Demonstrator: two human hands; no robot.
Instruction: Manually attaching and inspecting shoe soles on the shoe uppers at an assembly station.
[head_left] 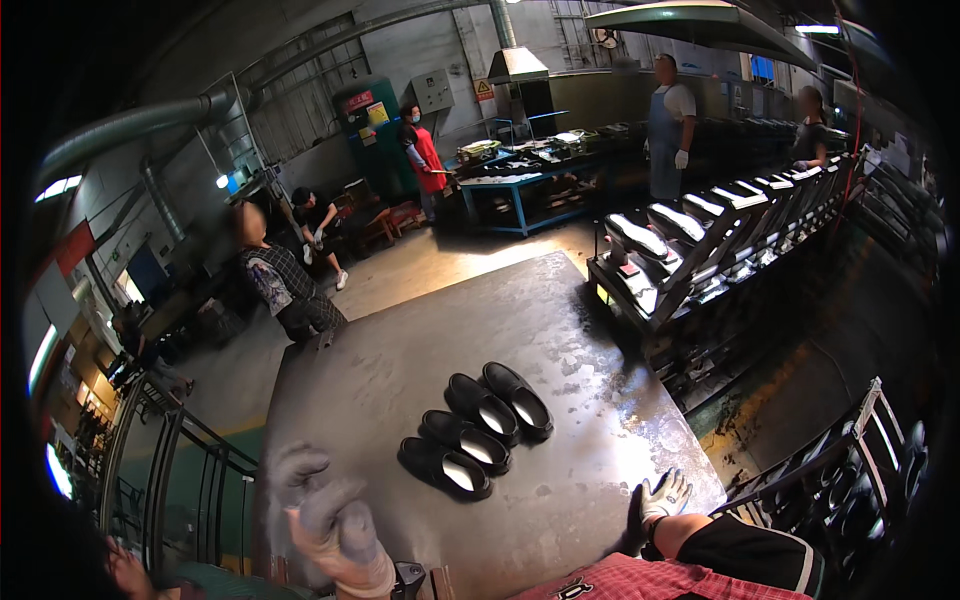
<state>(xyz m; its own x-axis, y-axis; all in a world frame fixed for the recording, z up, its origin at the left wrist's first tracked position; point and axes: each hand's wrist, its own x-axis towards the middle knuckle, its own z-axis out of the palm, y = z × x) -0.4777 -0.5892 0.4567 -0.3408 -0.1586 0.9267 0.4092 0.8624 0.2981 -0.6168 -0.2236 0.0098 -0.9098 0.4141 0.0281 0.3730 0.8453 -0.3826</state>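
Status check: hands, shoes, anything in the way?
Left hand blurred over table, grip unclear; right hand open at table's edge. Four black shoes upright in a row, untouched. Shoe rack beyond, not in the way.

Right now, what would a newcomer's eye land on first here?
Probably the four black shoes set side by side near the middle of the metal table. Next, the long dark rack at upper right, its row of shoe-shaped pieces catching the light; then the person in a red apron beside the blue-framed bench.
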